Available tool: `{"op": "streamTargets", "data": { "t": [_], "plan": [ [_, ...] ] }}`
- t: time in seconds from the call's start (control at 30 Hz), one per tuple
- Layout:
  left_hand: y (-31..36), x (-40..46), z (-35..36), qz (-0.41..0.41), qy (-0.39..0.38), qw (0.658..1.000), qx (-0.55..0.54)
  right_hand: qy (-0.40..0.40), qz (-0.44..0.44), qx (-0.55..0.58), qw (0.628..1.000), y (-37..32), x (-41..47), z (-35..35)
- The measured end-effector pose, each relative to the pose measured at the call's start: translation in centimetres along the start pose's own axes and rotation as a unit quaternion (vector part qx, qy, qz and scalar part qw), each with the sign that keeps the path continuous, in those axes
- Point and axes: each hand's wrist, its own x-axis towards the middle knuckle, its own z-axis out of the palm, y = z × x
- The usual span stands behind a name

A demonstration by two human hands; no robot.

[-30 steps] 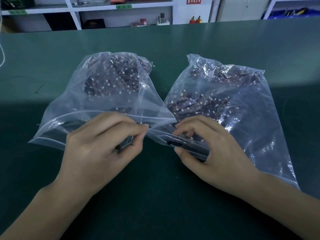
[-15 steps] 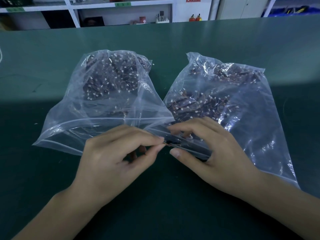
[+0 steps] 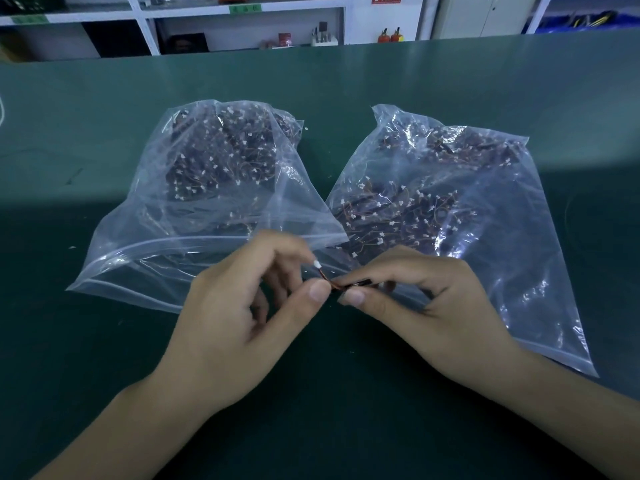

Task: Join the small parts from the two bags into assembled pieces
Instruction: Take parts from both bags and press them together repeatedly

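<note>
Wired part (image 3: 330, 284) between both hands' fingertips (image 3: 319, 292)

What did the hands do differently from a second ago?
The left hand came away from the left bag and moved right to meet the right hand, which drew out of the right bag. Both now pinch one small wired part between them, its white plug showing. Both bags stayed put on the green table.

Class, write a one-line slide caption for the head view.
Left hand and right hand pinch a small wired part before two clear plastic bags on a green table.
</note>
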Motion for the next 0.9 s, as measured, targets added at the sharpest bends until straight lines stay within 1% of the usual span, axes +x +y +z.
{"op": "streamTargets", "data": {
  "t": [0.07,0.13,0.23,0.43,0.7,0.9],
  "plan": [
    [-0.17,0.05,-0.05,0.021,-0.026,0.997,0.063,-0.012,0.015,0.024,1.0,-0.06,0.03,0.08],
    [-0.21,0.11,0.09,0.03,-0.029,0.996,0.084,-0.021,0.026,0.038,0.999,-0.12,0.07,0.11],
    [-0.37,0.04,0.31,0.044,-0.026,0.995,0.083,-0.026,0.028,0.028,0.999,-0.12,0.09,0.12],
    [-0.18,-0.03,0.19,0.056,-0.02,0.995,0.076,-0.019,-0.029,-0.062,0.997,-0.12,0.22,0.01],
    [0.09,0.04,0.36,0.058,-0.026,0.997,0.052,-0.024,-0.026,-0.044,0.998,-0.51,0.27,0.06],
    [-0.16,-0.05,0.27,0.057,-0.032,0.996,0.054,-0.025,-0.045,-0.066,0.996,-0.66,0.32,0.1]
  ]
}}
